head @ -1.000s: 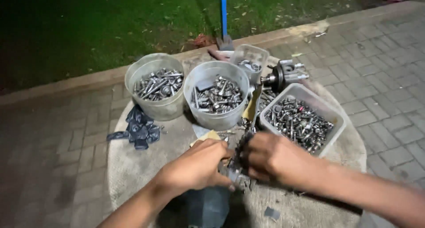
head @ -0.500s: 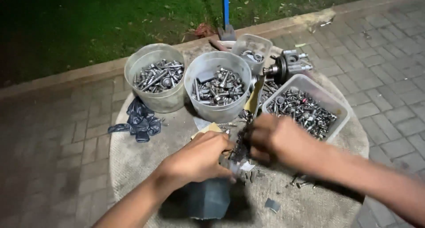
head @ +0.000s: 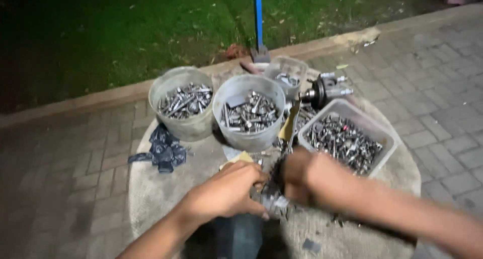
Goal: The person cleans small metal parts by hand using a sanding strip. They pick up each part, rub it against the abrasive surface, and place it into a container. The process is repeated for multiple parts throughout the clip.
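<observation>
My left hand and my right hand meet over the near middle of a round concrete slab. Between them they grip a small dark metal part with a shiny lower end; its shape is blurred and mostly hidden by my fingers. Both hands are closed around it. Just beyond them lies a tan scrap of card.
Two round clear tubs and a rectangular clear tray hold several metal bolts. A small clear tub and a dark metal hub sit behind. Black crumpled pieces lie left. Blue pole, grass and paving surround.
The camera has drifted slightly, so the tubs sit a little lower in view. My two hands stay together on the metal part, the right one blurred with small motion.
</observation>
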